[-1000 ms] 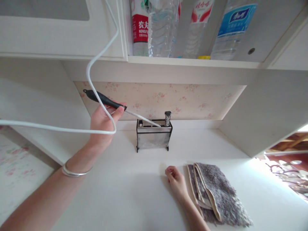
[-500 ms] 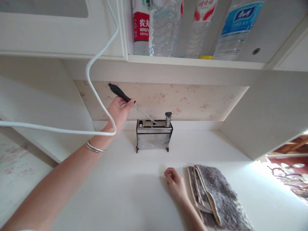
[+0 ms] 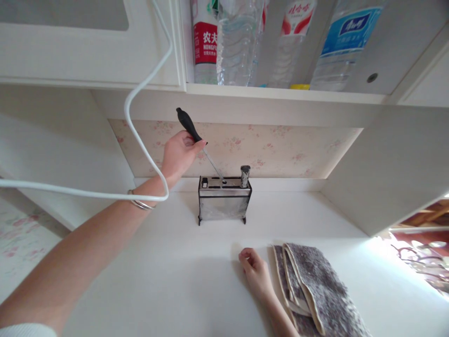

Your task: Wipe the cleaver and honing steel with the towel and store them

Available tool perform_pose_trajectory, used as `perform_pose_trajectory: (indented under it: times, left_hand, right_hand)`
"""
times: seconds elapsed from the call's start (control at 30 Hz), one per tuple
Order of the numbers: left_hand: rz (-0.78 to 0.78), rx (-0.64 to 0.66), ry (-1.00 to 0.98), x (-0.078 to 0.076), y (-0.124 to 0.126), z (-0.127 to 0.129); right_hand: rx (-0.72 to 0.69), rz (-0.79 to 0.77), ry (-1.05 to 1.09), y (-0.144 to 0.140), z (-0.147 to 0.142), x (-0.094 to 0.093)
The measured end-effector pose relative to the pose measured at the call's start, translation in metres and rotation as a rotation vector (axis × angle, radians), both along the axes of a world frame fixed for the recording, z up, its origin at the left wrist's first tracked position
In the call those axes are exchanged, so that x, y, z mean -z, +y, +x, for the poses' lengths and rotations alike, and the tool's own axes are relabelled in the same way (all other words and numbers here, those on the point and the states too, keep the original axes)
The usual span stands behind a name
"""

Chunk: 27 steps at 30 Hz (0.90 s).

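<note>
My left hand (image 3: 184,149) grips the lower end of the black handle of a sharpening steel (image 3: 189,125). Its thin metal rod slants down to the right, the tip at a round hole in the top of a knife block (image 3: 224,206). Whether the tip has entered the hole is hard to tell. The block has a metal top with slots, clear-looking sides and black feet. A worn, dark handle (image 3: 244,177) sticks up from its right end. My right hand (image 3: 256,271) rests on the counter with curled fingers, beside a folded grey towel (image 3: 322,285); nothing shows in it.
A white cable (image 3: 131,121) hangs in front of my left forearm. Several plastic bottles (image 3: 236,42) stand on the shelf (image 3: 280,93) above the block. Side panels enclose the white counter (image 3: 157,271) left and right, with a flowered wall (image 3: 280,145) behind.
My left hand has moved right and slightly up, and the sharpening steel stands steeper, its tip still near the hole. My right hand has stayed put.
</note>
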<state>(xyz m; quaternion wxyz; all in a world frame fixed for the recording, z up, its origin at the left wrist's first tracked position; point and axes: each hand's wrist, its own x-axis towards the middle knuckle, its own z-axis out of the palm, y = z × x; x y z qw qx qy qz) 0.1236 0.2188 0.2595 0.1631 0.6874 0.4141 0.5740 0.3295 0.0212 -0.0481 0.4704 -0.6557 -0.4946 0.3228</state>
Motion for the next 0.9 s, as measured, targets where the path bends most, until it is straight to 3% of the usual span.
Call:
perform_pose_trajectory:
  times: [0.43, 0.53, 0.77, 0.9]
  left_hand:
    - [0.036, 0.033, 0.318, -0.010, 0.028, 0.042]
    - [0.019, 0.046, 0.418, 0.005, 0.032, 0.055]
    - [-0.088, 0.066, 0.569, 0.067, 0.029, 0.061]
    - [-0.124, 0.049, 0.602, 0.086, 0.025, 0.057]
  right_hand:
    - [-0.010, 0.016, -0.064, 0.000, 0.002, 0.005]
    - [-0.016, 0.030, -0.064, 0.001, 0.002, 0.003]
    - [-0.005, 0.017, -0.070, 0.003, 0.003, 0.000]
    - [-0.010, 0.008, -0.073, 0.003, 0.003, 0.001]
